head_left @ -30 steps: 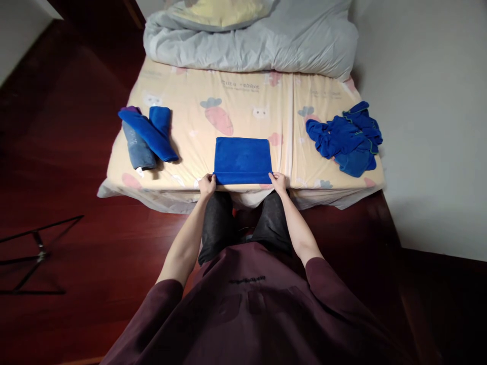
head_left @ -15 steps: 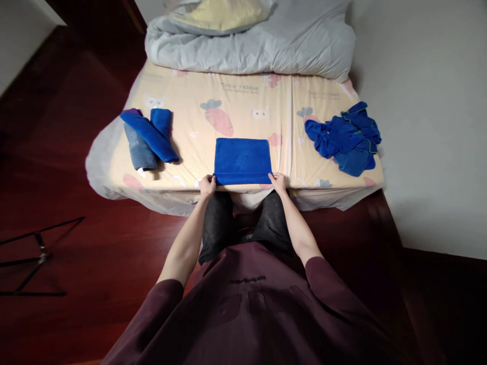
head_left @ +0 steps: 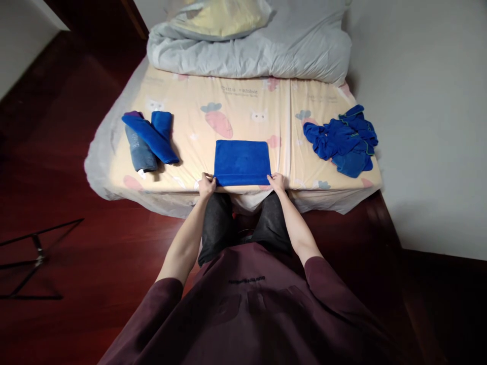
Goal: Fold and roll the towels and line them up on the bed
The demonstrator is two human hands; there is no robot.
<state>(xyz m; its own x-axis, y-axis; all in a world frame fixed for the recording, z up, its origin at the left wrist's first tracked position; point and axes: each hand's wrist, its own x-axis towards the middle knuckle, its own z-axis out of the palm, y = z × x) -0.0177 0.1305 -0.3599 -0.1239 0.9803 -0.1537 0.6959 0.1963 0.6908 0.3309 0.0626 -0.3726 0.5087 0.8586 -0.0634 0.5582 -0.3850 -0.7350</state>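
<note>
A blue towel [head_left: 242,157] lies spread as a flat rectangle near the front edge of the bed, with a narrow folded strip along its near side. My left hand [head_left: 207,184] pinches the near left corner of that strip. At the near right corner, my right hand [head_left: 276,182] grips the strip between thumb and fingers. Left of the towel lie several rolled cloths: a blue roll [head_left: 152,137] leaning across a grey-blue roll [head_left: 141,151], and another blue roll [head_left: 163,125]. To the right is a crumpled heap of blue cloths [head_left: 344,139], some with green edging.
The bed [head_left: 182,101] has a carrot-patterned sheet. A bunched grey-white quilt [head_left: 243,53] and a yellow pillow [head_left: 228,17] lie at its far side. A wall [head_left: 422,126] stands on the right; black tripod legs [head_left: 38,259] rest on the floor at left.
The view has shifted slightly. Both hands stay at the towel's near corners, and the towel looks almost the same.
</note>
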